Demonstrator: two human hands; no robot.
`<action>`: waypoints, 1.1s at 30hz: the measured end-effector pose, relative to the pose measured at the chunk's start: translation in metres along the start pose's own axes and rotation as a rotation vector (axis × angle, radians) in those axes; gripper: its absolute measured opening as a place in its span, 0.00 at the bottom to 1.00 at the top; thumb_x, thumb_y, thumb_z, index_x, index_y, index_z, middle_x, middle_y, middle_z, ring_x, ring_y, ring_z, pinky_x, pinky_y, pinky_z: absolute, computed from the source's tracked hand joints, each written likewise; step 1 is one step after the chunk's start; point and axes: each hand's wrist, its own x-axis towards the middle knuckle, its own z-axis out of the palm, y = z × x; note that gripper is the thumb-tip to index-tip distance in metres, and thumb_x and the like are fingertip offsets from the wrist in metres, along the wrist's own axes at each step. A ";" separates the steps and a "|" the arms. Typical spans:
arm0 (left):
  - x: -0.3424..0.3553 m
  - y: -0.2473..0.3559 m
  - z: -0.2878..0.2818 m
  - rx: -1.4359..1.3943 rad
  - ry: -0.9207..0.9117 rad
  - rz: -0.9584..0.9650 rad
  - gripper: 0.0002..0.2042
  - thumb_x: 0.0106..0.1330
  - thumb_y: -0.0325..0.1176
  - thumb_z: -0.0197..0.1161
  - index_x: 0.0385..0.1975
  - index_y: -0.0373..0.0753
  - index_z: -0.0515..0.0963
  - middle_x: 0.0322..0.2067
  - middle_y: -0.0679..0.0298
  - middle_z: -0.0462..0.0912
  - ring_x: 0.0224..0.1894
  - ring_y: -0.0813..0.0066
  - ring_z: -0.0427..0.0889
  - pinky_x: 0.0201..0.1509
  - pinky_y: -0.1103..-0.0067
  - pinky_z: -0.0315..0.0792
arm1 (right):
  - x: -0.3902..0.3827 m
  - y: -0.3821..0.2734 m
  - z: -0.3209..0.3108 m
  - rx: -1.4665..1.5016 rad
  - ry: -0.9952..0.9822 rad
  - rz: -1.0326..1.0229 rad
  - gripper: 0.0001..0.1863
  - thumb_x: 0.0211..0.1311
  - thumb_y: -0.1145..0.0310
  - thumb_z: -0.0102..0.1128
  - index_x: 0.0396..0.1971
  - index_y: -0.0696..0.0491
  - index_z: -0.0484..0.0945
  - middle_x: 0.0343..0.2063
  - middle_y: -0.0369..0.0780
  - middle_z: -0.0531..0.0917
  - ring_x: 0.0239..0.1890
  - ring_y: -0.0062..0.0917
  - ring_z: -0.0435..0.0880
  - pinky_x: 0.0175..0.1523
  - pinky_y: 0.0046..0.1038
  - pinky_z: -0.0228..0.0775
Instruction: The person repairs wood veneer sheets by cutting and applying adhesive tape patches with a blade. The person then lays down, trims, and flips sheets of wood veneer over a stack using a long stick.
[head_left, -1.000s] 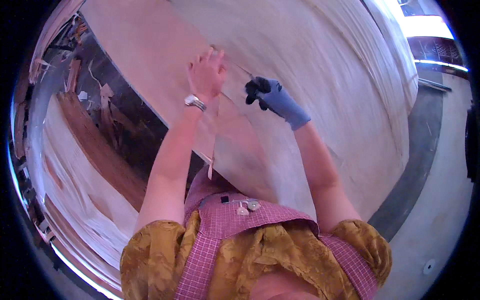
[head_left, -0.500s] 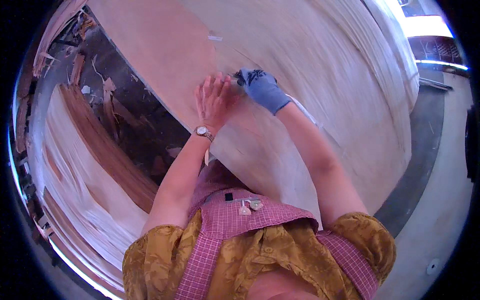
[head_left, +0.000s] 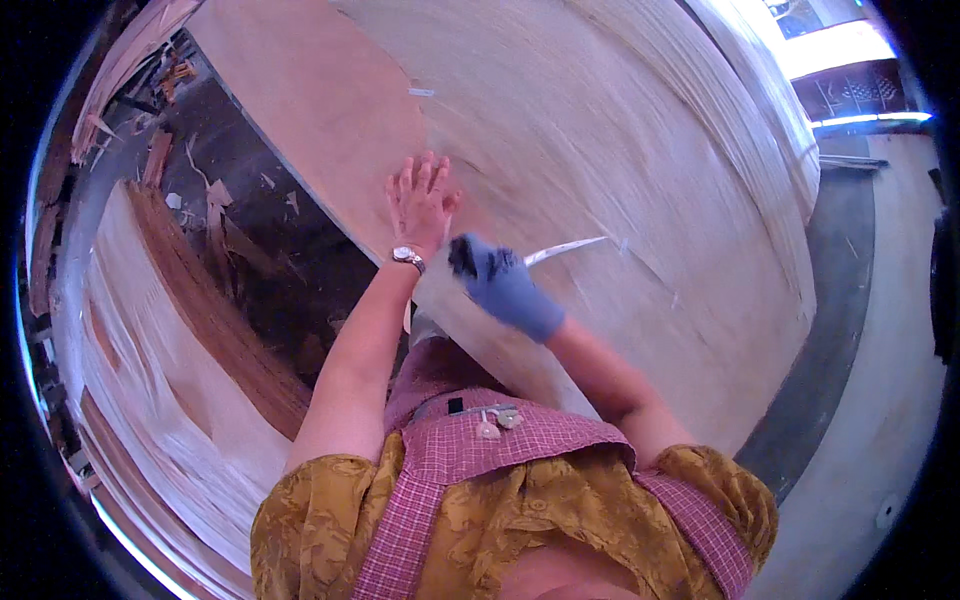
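Observation:
My bare left hand [head_left: 422,205], with a watch [head_left: 405,256] at the wrist, lies flat with fingers spread on a wood veneer sheet [head_left: 540,150]. It rests near the border between a pinkish area [head_left: 310,75] and the paler wood. Close to that wrist, on the near side, my right hand [head_left: 505,285] is closed in a blue glove with dark fingertips. From its far side a thin, tapering white strip [head_left: 565,249] sticks out to the right. The hand hides the strip's other end, and its exact kind is unclear.
A small white tape piece [head_left: 420,92] is on the veneer. Left of the sheet's straight edge, wood scraps [head_left: 225,200] litter the dark floor. More stacked veneer [head_left: 170,330] stands at far left. A dark strip of floor [head_left: 835,330] runs along the right.
My right hand has moved from beside the left fingertips back toward my body, and the white strip shows more. My left fingers are spread wider. The near veneer flap now lies lower and flatter.

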 end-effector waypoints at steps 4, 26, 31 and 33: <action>-0.001 0.006 -0.008 -0.009 0.000 0.004 0.32 0.61 0.47 0.59 0.67 0.55 0.61 0.65 0.65 0.64 0.66 0.58 0.59 0.68 0.51 0.49 | -0.055 -0.069 -0.077 0.893 -0.401 0.037 0.13 0.61 0.80 0.50 0.45 0.56 0.77 0.32 0.37 0.83 0.32 0.21 0.79 0.40 0.26 0.73; -0.101 0.066 -0.042 -0.304 -0.238 0.476 0.26 0.59 0.42 0.64 0.58 0.47 0.70 0.65 0.63 0.65 0.68 0.63 0.59 0.69 0.57 0.51 | -0.098 0.092 0.004 -0.141 0.259 0.313 0.09 0.63 0.65 0.58 0.39 0.53 0.78 0.27 0.46 0.84 0.27 0.39 0.84 0.30 0.36 0.73; -0.096 0.059 -0.052 -0.389 -0.261 0.430 0.25 0.60 0.40 0.63 0.58 0.45 0.71 0.64 0.62 0.67 0.67 0.61 0.62 0.69 0.58 0.53 | -0.028 0.072 -0.057 -0.112 0.089 0.293 0.11 0.63 0.60 0.56 0.37 0.52 0.76 0.30 0.49 0.83 0.33 0.47 0.82 0.37 0.46 0.73; -0.086 0.043 -0.052 -0.739 -0.329 0.244 0.22 0.62 0.35 0.61 0.57 0.43 0.71 0.61 0.59 0.69 0.64 0.56 0.65 0.67 0.59 0.57 | 0.017 0.067 -0.048 0.069 -0.049 0.183 0.12 0.60 0.59 0.57 0.38 0.51 0.76 0.32 0.49 0.83 0.37 0.46 0.82 0.41 0.44 0.74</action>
